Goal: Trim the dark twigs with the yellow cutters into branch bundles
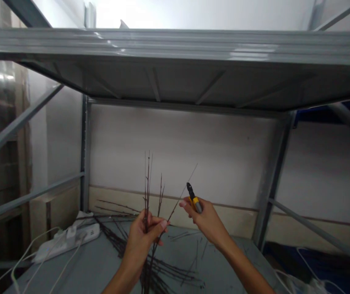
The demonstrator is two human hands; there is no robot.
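Note:
Thin dark twigs stand upright in my left hand, its fingers wrapped round them. One twig slants up to the right from between that thumb and finger, ending in a fine, wire-like tip. My right hand is closed on a pair of pliers with yellow and grey handles and a black head. The pliers' head points up and lies close to the slanting twig's upper part; whether they touch, I cannot tell. Below my left hand, more dark twigs lie bunched on the grey shelf.
A white power strip with plugs and cables lies on the shelf's left side. Overhead runs the upper shelf's metal edge. Metal posts and braces frame both sides, with a white wall behind. Short twig pieces lie near the back.

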